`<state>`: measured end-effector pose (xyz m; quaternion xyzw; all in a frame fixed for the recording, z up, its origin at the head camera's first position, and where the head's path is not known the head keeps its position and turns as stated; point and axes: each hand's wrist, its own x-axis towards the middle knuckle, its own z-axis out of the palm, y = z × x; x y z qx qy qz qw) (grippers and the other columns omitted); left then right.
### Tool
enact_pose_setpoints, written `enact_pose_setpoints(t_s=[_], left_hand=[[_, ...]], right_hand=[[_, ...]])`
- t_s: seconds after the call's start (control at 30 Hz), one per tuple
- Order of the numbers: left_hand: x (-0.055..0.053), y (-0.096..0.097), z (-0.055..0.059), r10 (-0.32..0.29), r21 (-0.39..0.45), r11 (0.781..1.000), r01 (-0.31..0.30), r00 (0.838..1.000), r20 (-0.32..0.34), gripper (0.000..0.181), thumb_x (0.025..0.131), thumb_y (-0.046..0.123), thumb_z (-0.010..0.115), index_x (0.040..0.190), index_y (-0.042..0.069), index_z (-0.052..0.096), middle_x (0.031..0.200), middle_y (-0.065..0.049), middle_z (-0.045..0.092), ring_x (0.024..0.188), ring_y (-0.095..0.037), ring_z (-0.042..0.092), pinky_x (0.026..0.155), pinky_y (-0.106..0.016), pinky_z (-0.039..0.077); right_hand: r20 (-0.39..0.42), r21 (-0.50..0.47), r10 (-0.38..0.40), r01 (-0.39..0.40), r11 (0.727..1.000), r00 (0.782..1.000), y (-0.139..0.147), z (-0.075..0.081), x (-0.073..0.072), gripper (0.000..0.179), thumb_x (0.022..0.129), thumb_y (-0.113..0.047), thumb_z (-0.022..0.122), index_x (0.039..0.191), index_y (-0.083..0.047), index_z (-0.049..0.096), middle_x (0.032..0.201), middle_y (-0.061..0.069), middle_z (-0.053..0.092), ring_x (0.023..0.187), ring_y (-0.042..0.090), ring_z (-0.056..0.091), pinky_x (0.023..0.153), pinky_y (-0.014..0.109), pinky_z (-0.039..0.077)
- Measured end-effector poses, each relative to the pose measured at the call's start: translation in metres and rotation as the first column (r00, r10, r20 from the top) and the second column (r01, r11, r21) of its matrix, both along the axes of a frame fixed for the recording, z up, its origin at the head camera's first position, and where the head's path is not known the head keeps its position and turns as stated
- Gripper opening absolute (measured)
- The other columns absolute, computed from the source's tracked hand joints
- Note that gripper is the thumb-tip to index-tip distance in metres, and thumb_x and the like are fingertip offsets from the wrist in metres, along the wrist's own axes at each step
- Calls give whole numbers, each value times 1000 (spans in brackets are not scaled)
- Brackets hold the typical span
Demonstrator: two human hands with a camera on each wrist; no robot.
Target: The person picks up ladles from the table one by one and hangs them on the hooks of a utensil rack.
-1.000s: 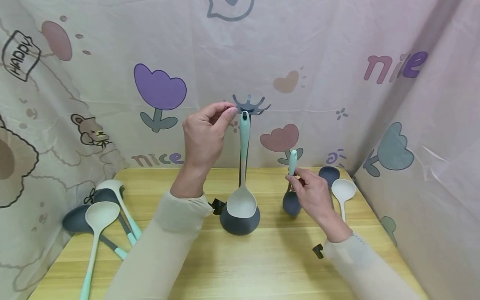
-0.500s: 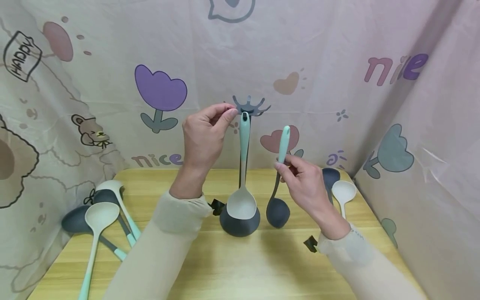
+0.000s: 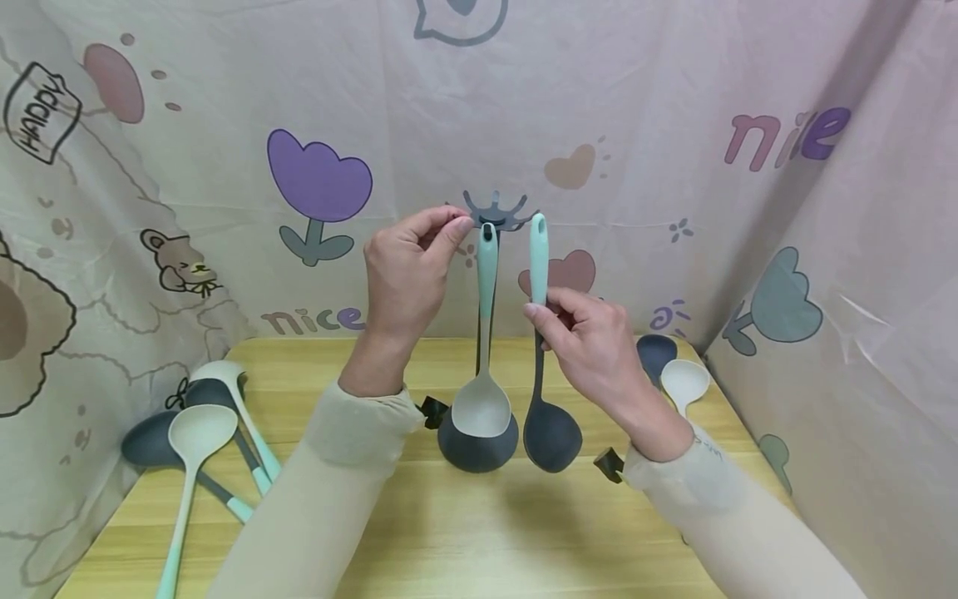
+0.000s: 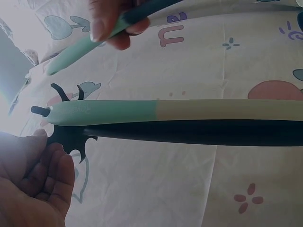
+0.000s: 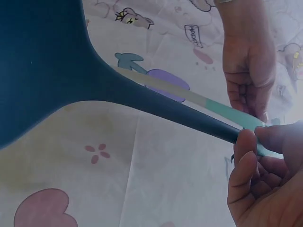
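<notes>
A dark utensil rack [image 3: 496, 215] with a ring of hooks on a thin pole stands on a wide dark base [image 3: 479, 453]. My left hand [image 3: 407, 270] pinches one of its hooks at the left side. From the front hook hangs a white serving spoon [image 3: 481, 406], its mint handle up and its bowl in front of the base. Right of it, my right hand [image 3: 587, 337] pinches a dark grey ladle [image 3: 552, 437] just below its mint handle. The ladle is upright, its handle's hole level with the hooks. In the right wrist view the ladle's bowl [image 5: 38, 61] looms close.
At the left of the wooden table [image 3: 449, 549] lie several utensils, among them a white ladle [image 3: 204, 428] and a dark one [image 3: 153, 437]. Behind my right arm lie a dark spoon [image 3: 657, 356] and a white spoon [image 3: 684, 381]. A printed curtain [image 3: 419, 100] encloses the table.
My right hand has lifted the dark ladle and moved it left, toward the rack. My left hand stays at the rack's hook, and the hanging white spoon has not moved.
</notes>
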<state>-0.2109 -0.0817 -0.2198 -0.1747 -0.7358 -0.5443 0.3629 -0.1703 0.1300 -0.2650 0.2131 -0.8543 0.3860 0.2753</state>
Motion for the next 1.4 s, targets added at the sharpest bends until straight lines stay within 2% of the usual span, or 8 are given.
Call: enact_pose_setpoints(t_s=[0.23,0.53,0.97,1.2,1.4], left_hand=[[0,0,0,7,-9,1000,-7,1000,0,20,98,21,77,109,4,82,96,-8,80,75,-10,64,66,-20,52],[2,-2,0,8,-12,1000,-8,1000,10,21,98,22,77,110,5,82,96,-7,80,75,-10,64,65,-21,51],[1,-1,-1,-3,-14,1000,3,1000,-8,21,99,22,77,109,5,82,96,-7,80,77,-12,67,68,-21,53],[1,-1,0,-2,-10,1000,2,1000,-9,21,99,23,77,109,5,82,96,-7,80,76,-12,66,67,-21,52],[1,-2,-1,-4,-10,1000,4,1000,-1,21,99,22,77,110,5,82,97,-7,80,79,-18,69,69,-21,54]], right_hand=[[-1,5,5,-5,1000,1000,-4,2,-3,14,102,-22,73,109,-12,79,71,-1,65,59,12,58,50,28,42],[-7,16,17,-17,1000,1000,-9,5,-5,12,102,-22,73,101,-11,78,69,-1,63,58,13,56,51,29,41],[15,24,29,-29,999,999,-13,-2,-13,13,102,-20,73,99,-9,78,69,0,65,57,17,58,51,28,42],[26,28,24,-25,999,999,-17,-6,-18,13,101,-20,74,102,-8,80,77,2,72,58,11,63,52,27,47],[30,33,23,-24,999,999,-18,-8,-21,13,100,-19,75,103,-8,79,79,3,73,57,10,65,54,26,50]])
